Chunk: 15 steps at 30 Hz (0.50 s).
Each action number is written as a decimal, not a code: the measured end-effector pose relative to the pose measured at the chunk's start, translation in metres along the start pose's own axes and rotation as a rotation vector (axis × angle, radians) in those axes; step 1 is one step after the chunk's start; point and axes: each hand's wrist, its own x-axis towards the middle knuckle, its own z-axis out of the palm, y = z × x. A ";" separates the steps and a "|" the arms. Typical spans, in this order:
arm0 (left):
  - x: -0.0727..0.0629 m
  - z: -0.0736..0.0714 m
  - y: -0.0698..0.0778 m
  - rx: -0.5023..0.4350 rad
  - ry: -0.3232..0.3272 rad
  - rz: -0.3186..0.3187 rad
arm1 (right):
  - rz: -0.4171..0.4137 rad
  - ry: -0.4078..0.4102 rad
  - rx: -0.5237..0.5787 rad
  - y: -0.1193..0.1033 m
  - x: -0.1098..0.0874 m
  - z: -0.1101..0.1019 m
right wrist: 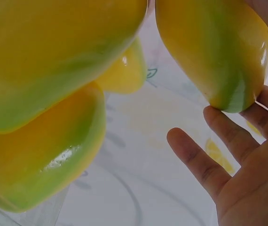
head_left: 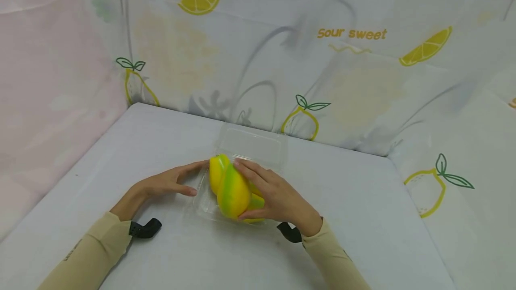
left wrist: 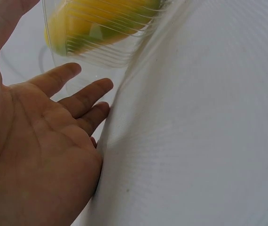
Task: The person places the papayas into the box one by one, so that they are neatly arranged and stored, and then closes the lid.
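Gripping mango (head_left: 233, 193) with right hand (head_left: 280, 195), likely mid-packing; clamshell (head_left: 207, 204) beneath grip; left hand (head_left: 166, 183) spread alongside; next probably calls for gentle lowering.

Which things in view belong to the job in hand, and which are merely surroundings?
Part of the job:
held fruit, in the right hand
other fruit
clear box, by the left hand

Just there:
white table
lemon-print cloth
black wrist pieces
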 end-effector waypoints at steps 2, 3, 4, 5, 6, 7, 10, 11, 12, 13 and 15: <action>0.000 0.000 0.000 0.006 0.001 0.002 | -0.003 0.003 0.005 0.000 0.001 0.001; 0.000 0.000 0.000 0.008 0.002 0.001 | -0.004 0.005 0.007 0.000 0.001 0.001; 0.000 0.000 0.000 0.008 0.001 0.001 | -0.007 0.006 0.009 0.000 0.002 0.002; 0.000 0.000 0.000 0.006 0.001 -0.001 | -0.009 0.008 0.012 0.000 0.002 0.002; 0.000 0.000 -0.001 0.003 0.000 -0.002 | -0.010 0.009 0.014 0.000 0.002 0.002; 0.000 0.000 -0.001 -0.002 -0.002 -0.002 | -0.009 0.008 0.016 0.000 0.002 0.003; 0.000 -0.001 -0.001 -0.014 -0.006 -0.001 | -0.010 0.005 0.019 0.000 0.003 0.004; 0.000 -0.001 -0.001 -0.015 -0.007 0.001 | -0.008 0.005 0.019 0.000 0.003 0.004; 0.000 -0.001 -0.001 -0.016 -0.006 0.002 | -0.008 0.005 0.020 0.000 0.003 0.004; 0.000 -0.001 -0.001 -0.016 -0.006 0.004 | -0.008 0.006 0.019 0.000 0.003 0.004; 0.000 -0.001 0.000 -0.017 -0.005 0.005 | -0.007 0.006 0.021 -0.001 0.004 0.004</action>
